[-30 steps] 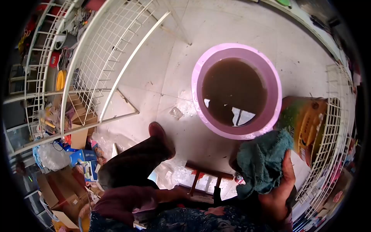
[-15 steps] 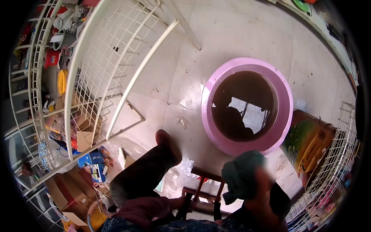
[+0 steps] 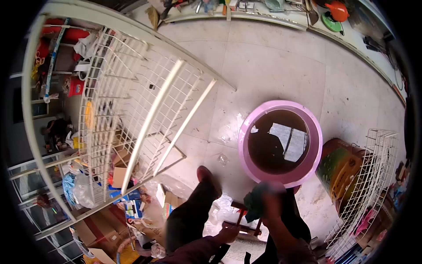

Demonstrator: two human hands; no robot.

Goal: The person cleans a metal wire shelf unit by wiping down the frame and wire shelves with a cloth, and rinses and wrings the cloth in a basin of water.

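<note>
A dark green cloth [image 3: 253, 203] is bunched in my right hand [image 3: 271, 207], whose fingers are blurred. It hangs by the near rim of a pink basin [image 3: 245, 152] holding murky brown water. My left hand [image 3: 228, 233] is low in front of me, its fingers curled at the edge of a small reddish-brown wooden stool [image 3: 241, 217]. The cloth covers part of the stool's right side.
A white wire rack [image 3: 156, 110] stands at left, above cardboard boxes [image 3: 99, 229] and plastic wrap. A green-and-orange drum [image 3: 340, 169] and wire basket [image 3: 373, 185] are at right. A shelf edge [image 3: 272, 24] runs along the far side.
The view has shifted, showing more of the far shelf. My right hand and the cloth have moved left, nearer the stool. The left hand reaches further out at the stool.
</note>
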